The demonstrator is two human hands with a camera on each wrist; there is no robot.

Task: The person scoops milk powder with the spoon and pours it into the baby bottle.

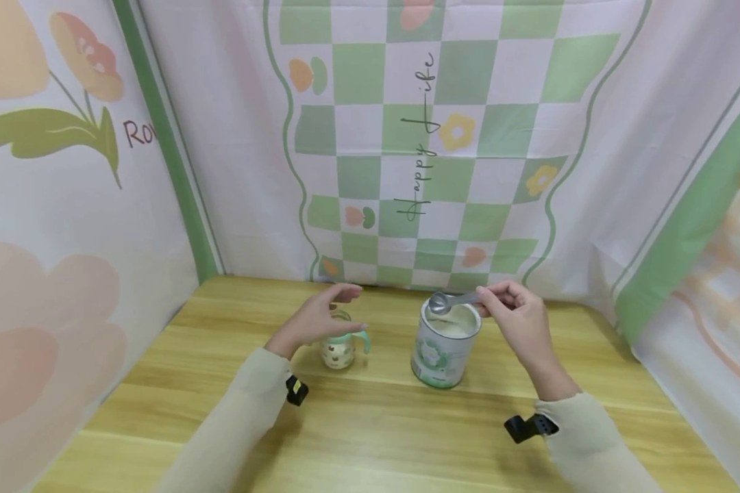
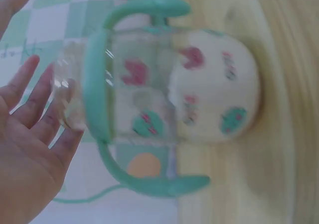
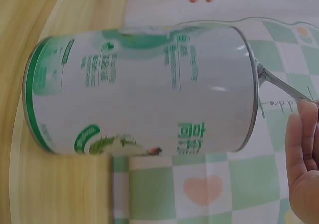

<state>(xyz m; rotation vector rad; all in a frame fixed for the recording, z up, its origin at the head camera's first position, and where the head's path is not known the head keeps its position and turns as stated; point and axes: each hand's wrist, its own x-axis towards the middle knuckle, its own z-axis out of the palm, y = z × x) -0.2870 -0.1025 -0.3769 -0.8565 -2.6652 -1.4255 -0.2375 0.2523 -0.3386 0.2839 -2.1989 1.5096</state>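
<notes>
My right hand (image 1: pixel 521 325) pinches a metal measuring spoon (image 1: pixel 462 299) by its handle, with the bowl over the open mouth of a white and green milk powder can (image 1: pixel 438 356). Pale powder (image 1: pixel 450 330) shows inside the can. To the left, my left hand (image 1: pixel 311 318) is beside the neck of a clear baby bottle (image 2: pixel 144 84), fingers spread and curved loosely around that area. The uncapped bottle has a mint-green collar with two handles (image 2: pixel 169 186) and printed pictures. Whitish contents fill its lower part. Both bottle and can stand upright on the table.
The wooden table (image 1: pixel 358 438) reaches back to a hanging cloth (image 1: pixel 407 171) with green checks. More printed cloth (image 1: pixel 55 274) hangs along the left and right sides. A black wrist camera (image 1: pixel 296 390) sits on the left sleeve, another (image 1: pixel 524 428) on the right.
</notes>
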